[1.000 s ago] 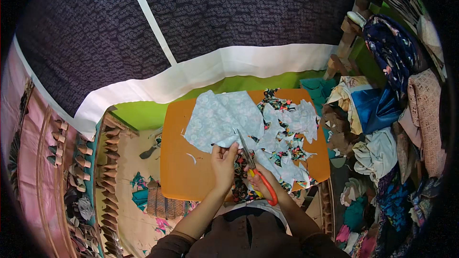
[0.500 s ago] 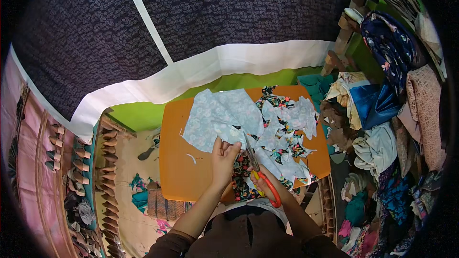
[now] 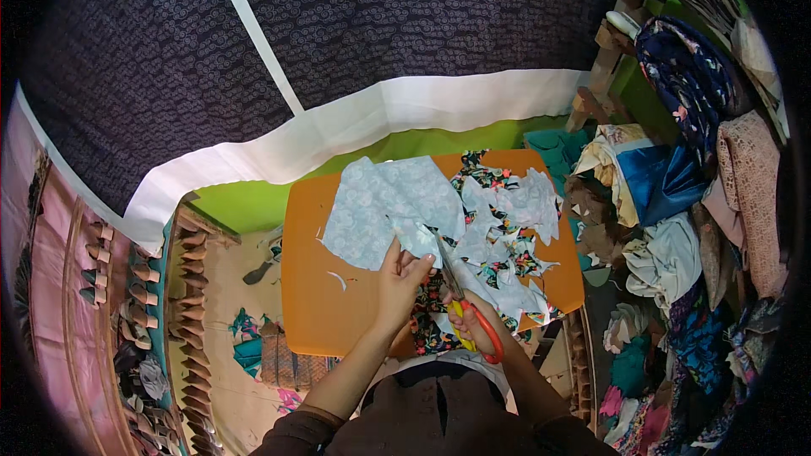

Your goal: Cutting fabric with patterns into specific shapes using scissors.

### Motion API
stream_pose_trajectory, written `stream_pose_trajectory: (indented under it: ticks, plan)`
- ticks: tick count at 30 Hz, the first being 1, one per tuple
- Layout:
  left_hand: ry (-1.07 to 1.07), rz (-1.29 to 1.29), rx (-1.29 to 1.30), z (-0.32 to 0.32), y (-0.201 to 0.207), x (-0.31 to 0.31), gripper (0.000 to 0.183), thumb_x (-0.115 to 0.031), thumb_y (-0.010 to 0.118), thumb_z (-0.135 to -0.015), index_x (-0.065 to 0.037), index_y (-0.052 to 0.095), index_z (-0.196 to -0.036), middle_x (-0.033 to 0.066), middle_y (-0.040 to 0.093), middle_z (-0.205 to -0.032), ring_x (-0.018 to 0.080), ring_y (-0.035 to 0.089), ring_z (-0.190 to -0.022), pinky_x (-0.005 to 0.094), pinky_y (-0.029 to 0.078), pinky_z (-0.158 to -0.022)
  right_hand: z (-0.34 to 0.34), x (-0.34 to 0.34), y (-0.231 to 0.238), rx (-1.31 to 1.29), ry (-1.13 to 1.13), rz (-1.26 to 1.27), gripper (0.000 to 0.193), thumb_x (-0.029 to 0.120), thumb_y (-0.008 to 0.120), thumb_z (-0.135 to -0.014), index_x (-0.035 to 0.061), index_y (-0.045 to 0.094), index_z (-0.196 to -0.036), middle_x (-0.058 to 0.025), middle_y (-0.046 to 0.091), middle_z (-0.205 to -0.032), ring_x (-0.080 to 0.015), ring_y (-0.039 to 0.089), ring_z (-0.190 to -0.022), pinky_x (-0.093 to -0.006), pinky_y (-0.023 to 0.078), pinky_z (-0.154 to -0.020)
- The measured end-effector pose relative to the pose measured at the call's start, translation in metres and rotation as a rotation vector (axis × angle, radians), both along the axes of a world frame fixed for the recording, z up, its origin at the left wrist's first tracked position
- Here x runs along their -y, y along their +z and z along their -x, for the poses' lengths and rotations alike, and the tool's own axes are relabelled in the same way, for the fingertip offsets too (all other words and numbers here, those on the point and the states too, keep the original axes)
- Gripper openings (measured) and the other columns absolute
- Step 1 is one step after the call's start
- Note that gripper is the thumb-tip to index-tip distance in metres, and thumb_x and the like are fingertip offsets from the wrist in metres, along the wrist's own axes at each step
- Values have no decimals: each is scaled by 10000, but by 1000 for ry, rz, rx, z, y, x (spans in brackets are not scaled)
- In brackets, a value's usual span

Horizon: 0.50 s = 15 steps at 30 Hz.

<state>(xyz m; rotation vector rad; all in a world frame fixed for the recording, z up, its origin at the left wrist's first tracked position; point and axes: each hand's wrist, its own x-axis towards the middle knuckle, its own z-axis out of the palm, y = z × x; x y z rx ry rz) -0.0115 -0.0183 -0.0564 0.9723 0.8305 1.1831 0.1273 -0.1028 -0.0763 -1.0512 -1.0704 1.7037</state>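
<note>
Left hand (image 3: 403,283) pinched cloth (image 3: 372,203) on table (image 3: 317,317); right hand (image 3: 478,319) wrapped round scissors (image 3: 451,271), held at cloth's near edge.

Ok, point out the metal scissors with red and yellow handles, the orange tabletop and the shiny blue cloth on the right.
Metal scissors (image 3: 454,281): head view, on the blades.
Orange tabletop (image 3: 338,319): head view, on its bare near left part.
Shiny blue cloth (image 3: 649,184): head view, around its middle.
</note>
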Motion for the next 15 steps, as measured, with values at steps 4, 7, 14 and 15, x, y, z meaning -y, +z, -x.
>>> stream_pose_trajectory:
  ticks: [4, 7, 14, 15]
  plan:
    - [7, 7, -18, 0, 3, -2, 476, -17, 553, -789, -17, 333, -1211, 35, 526, -866, 78, 506, -731, 194, 423, -630, 1, 3, 6, -16, -46, 5, 576, 569, 425, -783, 58, 411, -1048, 8, 348, -695, -37, 306, -557, -152, 247, -444]
    - [-8, 31, -17, -1, 4, -2, 545, -2, 558, -781, -18, 292, -1256, 37, 527, -874, 81, 511, -752, 200, 429, -641, -3, 3, 5, -2, -47, 39, 585, 574, 438, -772, 55, 420, -1041, 9, 353, -698, -37, 304, -559, -153, 250, -449]
    - [-140, 9, -108, 8, -8, -6, 701, 2, 576, -757, -47, 175, -1330, 87, 551, -976, 111, 540, -796, 231, 447, -679, -12, 0, 4, 80, 11, -138, 632, 589, 433, -765, 52, 372, -1092, 5, 362, -753, -44, 316, -597, -153, 267, -492]
    - [-149, 26, -94, 7, -9, -6, 715, 4, 577, -757, -43, 157, -1333, 86, 552, -969, 109, 536, -796, 228, 444, -680, -14, -1, 4, 85, 26, -124, 640, 592, 428, -764, 51, 362, -1100, 4, 362, -762, -46, 318, -604, -153, 270, -498]
